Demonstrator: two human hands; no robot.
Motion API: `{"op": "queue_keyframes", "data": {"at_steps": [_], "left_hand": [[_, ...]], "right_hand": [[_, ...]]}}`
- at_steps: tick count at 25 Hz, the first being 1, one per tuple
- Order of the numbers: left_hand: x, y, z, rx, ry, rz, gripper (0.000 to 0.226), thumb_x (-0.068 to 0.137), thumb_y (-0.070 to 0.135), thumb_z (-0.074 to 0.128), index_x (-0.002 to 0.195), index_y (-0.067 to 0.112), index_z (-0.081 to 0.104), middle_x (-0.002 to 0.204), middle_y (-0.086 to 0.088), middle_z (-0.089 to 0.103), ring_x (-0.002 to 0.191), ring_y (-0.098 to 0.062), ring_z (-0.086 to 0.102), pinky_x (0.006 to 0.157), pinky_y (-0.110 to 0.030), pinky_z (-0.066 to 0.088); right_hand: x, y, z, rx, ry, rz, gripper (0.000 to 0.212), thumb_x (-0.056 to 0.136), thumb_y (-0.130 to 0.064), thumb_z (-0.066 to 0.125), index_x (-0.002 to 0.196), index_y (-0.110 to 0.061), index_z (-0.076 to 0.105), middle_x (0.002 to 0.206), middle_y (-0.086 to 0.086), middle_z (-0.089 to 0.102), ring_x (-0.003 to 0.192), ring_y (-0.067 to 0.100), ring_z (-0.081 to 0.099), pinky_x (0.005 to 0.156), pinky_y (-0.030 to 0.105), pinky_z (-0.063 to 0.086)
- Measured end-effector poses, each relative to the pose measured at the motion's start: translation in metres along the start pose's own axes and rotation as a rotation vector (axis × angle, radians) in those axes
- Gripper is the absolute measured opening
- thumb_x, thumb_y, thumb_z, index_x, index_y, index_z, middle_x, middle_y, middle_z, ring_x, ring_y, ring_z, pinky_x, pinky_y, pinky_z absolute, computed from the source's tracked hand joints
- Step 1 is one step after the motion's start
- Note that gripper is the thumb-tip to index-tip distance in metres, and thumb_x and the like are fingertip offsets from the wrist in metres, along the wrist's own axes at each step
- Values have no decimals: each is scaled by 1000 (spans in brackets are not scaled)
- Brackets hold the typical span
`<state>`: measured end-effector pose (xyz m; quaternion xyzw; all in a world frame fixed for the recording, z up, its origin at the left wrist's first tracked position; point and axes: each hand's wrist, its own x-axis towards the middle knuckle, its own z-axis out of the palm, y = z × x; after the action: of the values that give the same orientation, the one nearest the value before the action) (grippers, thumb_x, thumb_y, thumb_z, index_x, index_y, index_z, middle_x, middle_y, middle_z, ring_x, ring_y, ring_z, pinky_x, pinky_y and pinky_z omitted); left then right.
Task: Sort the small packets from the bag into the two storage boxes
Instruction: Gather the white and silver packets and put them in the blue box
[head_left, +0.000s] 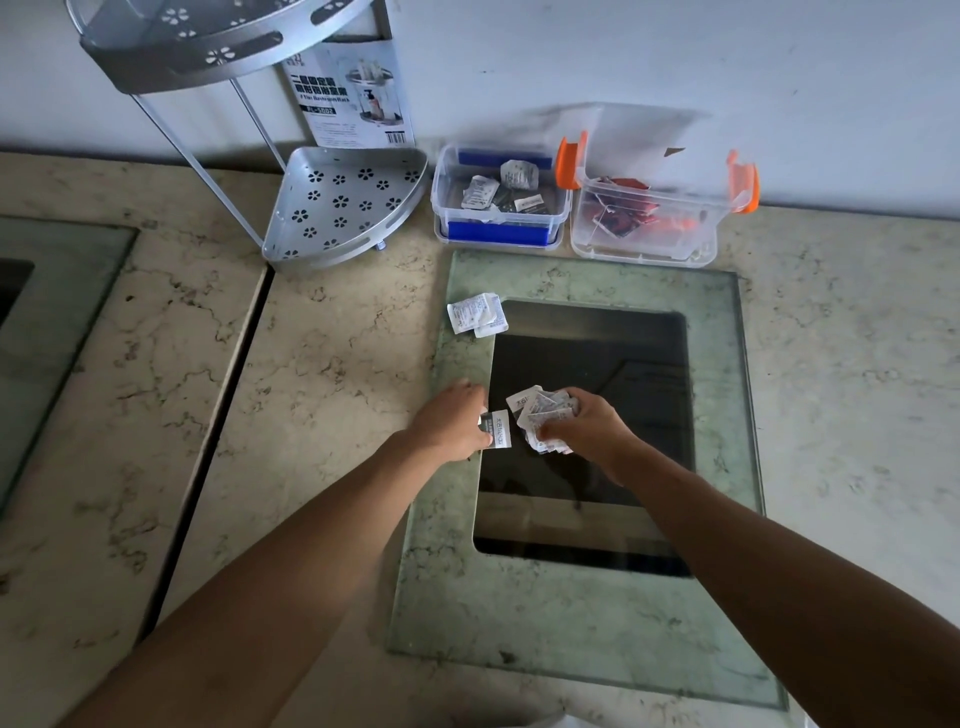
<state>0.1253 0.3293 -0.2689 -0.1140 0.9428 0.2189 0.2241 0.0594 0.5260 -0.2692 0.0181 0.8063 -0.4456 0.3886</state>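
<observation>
My left hand pinches one grey-and-white packet over the glass panel's left edge. Beside it, my right hand clutches a bunch of white packets. Two more white packets lie on the glass panel further back. At the back stands a clear box with blue clips that holds white and dark packets. Right of it, a clear box with orange clips holds red packets, its lid raised against the wall. No bag is in view.
A glass panel with a dark opening lies on the marble counter. A metal corner rack with a flower-cut shelf and its printed card stands at the back left. A second glass panel sits at the far left.
</observation>
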Motion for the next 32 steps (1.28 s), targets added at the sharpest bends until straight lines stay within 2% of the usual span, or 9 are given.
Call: {"op": "queue_keyframes", "data": {"at_steps": [9,12,14,18,20,25,28,30,32], "left_hand": [[14,-4,-11,-166,-50,-81,20,74,17,77,88,8,66,96,-10,72,86,-26,68,61,-29,48],[14,-6,-6,-559,-24,-261,28,72,13,78,96,11,64,90,-6,66,71,-19,61,50,-24,40],[13,-2,-7,-1000,-3,-410,11,79,7,72,87,7,64,80,-12,63,60,-21,57,52,-24,39],[13,10,-14,-1616,-70,-522,15,84,3,57,96,0,66,89,-21,65,84,-34,65,83,-43,53],[16,12,-20,-1769,-125,-440,26,83,7,51,103,-1,65,104,-24,63,96,-36,62,100,-49,48],[17,3,-37,-2101,-153,-244,34,77,32,61,103,12,73,95,-13,67,86,-28,64,83,-42,51],[25,-11,-38,-2100,-87,-189,30,84,15,59,110,15,73,99,-14,72,84,-27,69,78,-39,57],[34,-22,-38,-2128,-88,-210,35,82,4,51,109,10,72,101,-16,73,85,-30,71,79,-41,59],[40,-32,-37,-2114,-74,-197,38,79,-2,48,104,8,75,105,-20,71,92,-35,70,86,-48,58]], "right_hand": [[2,-3,11,71,-50,36,23,75,-18,79,97,-17,72,93,5,77,86,22,75,80,37,61],[5,-5,11,164,-61,47,29,72,-19,80,99,-14,73,96,12,77,87,27,75,76,36,60],[4,-10,11,316,-100,54,30,76,-20,78,104,-11,72,98,13,77,84,25,75,71,33,56],[4,-38,28,474,-150,81,32,86,-25,67,112,-8,68,102,15,75,85,25,71,66,32,52],[12,-56,42,440,-80,137,27,87,-25,60,107,-8,68,103,17,74,85,26,69,70,34,54],[33,-89,59,90,-63,80,39,90,-37,37,101,-9,61,114,17,61,101,29,56,84,40,47],[45,-88,58,-380,-57,-232,56,96,-39,22,126,-4,55,128,20,49,128,38,38,110,51,30],[58,-90,54,-497,-16,-389,57,95,-37,23,128,-6,58,134,21,51,130,38,39,111,47,26],[74,-92,49,-454,44,-400,48,96,-42,32,119,-15,65,123,11,60,119,29,52,102,39,37]]}}
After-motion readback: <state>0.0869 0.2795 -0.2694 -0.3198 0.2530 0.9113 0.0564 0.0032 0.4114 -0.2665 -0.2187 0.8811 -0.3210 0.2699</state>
